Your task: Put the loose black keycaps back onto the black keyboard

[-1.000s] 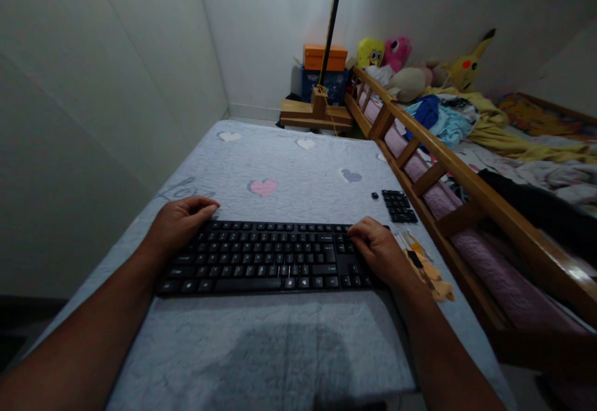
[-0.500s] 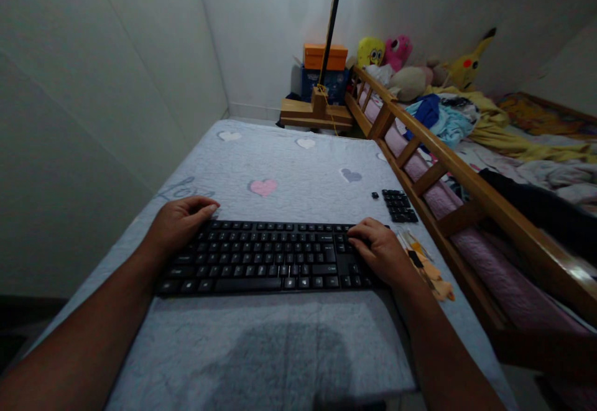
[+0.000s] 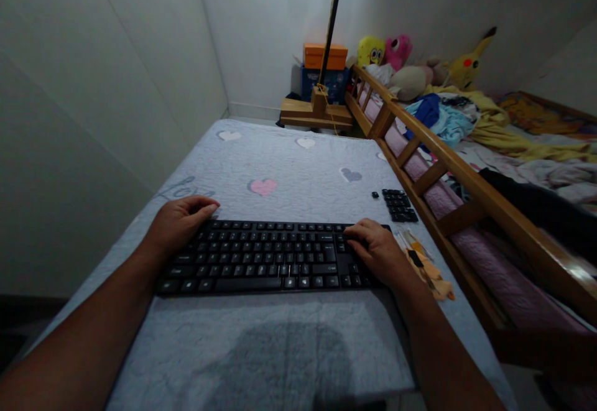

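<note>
The keyboard [image 3: 268, 263] lies on the cloth-covered surface [image 3: 293, 165] between the person's hands. The left hand [image 3: 176, 223] is at its left end, the right hand [image 3: 379, 252] over its right end; both have bent fingers, any pinch impossible to tell.

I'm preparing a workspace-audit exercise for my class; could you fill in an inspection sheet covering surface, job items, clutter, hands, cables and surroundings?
Surface: pale quilted cover with heart prints.
Job's things: black keyboard, lying flat; loose black keycaps grouped beyond its right end, one apart.
Clutter: orange material beside the right forearm, exact nature unclear.
Hands: left hand at keyboard's left end; right hand over its right end.
Cables: yellow cord at the stand's base.
Surroundings: wooden bed rail at right; orange box beyond.
</note>
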Demonstrator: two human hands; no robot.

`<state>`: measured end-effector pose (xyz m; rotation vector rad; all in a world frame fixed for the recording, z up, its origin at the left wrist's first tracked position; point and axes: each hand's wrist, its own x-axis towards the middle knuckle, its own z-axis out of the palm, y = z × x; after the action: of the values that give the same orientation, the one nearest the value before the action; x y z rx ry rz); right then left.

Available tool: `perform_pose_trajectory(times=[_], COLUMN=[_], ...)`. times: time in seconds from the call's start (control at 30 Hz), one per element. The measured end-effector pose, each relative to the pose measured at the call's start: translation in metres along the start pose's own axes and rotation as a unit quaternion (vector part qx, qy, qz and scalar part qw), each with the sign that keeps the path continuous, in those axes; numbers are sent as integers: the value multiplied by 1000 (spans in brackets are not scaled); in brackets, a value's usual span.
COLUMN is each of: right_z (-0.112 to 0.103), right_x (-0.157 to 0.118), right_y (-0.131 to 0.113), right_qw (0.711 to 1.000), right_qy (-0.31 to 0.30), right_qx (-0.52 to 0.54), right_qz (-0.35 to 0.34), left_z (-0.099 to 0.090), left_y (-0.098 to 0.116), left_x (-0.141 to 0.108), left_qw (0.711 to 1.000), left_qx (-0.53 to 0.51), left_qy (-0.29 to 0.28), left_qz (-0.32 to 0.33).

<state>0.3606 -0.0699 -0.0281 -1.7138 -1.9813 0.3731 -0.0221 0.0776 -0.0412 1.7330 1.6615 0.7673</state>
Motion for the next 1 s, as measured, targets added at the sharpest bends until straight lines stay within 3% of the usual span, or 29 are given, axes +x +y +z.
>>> perform_pose_trajectory(times=[0.37, 0.83, 1.0], right_z=[0, -9, -5], right_x=[0, -2, -1], right_y=[-1, -1, -3], right_qw=[1000, 995, 997], right_qy=[8, 30, 19], right_qx=[-5, 78, 64], right_qz=[-30, 52, 45], left_z=[1, 0, 0], left_y=[0, -2, -1], left_x=[1, 1, 0], left_qw=[1000, 1000, 1000], left_qx=[-4, -10, -14], left_qy=[-1, -15, -12], left_qz=[-5, -6, -8])
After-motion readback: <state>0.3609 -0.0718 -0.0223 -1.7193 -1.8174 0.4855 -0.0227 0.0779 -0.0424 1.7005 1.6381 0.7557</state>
